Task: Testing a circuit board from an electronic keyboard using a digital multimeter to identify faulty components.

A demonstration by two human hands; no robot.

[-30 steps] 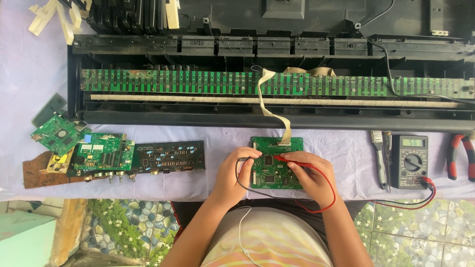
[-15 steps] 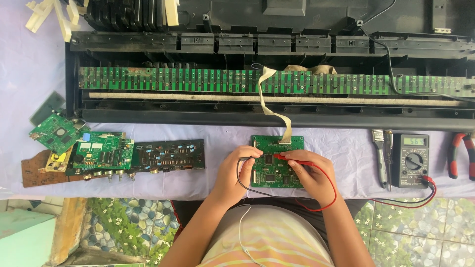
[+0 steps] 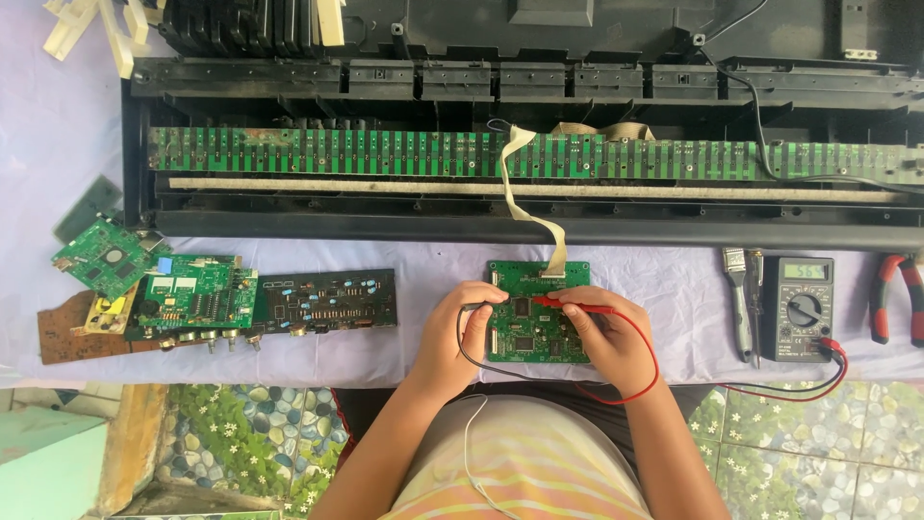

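A small green circuit board (image 3: 531, 279) lies on the pale cloth at the table's front edge, joined by a beige ribbon cable (image 3: 523, 197) to the opened keyboard. My left hand (image 3: 457, 332) holds a black probe (image 3: 478, 306) with its tip on the board's left part. My right hand (image 3: 606, 332) pinches a red probe (image 3: 568, 302), tip on the board's middle. Red and black leads (image 3: 770, 389) run to a dark multimeter (image 3: 796, 308) on the right.
An opened black keyboard chassis (image 3: 481, 226) with a long green contact strip (image 3: 337, 152) spans the back. Several loose circuit boards (image 3: 192, 294) lie at left. A small brush (image 3: 739, 299) and red-handled pliers (image 3: 895, 303) flank the multimeter. Patterned floor tiles (image 3: 818, 433) lie below the table.
Both hands keep the probes on the small board; the probe tips have shifted only slightly.
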